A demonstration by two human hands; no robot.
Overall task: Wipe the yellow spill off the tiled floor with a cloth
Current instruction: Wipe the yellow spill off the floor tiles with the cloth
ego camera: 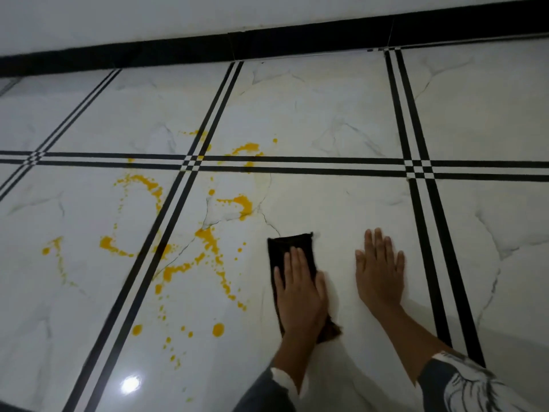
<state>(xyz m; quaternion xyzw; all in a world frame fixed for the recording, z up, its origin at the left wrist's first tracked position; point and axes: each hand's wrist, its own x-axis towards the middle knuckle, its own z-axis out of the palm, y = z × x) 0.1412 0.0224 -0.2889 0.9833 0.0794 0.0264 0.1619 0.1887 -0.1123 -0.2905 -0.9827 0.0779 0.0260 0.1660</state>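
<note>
A yellow spill (208, 242) lies in streaks and drops over several white marble-look floor tiles (341, 200), left of my hands. A dark brown cloth (289, 243) is spread flat on the floor just right of the spill's edge. My left hand (300, 292) presses palm-down on the cloth, fingers pointing away from me, and covers its middle. My right hand (380, 269) rests flat on the bare tile to the right, fingers apart, holding nothing. The tile around both hands shows a faint yellowish film.
Double black grout bands (297, 165) cross the floor in a grid. A black skirting strip (267, 43) runs along the white wall at the back. A bright light reflection (130, 383) shines on the near-left tile.
</note>
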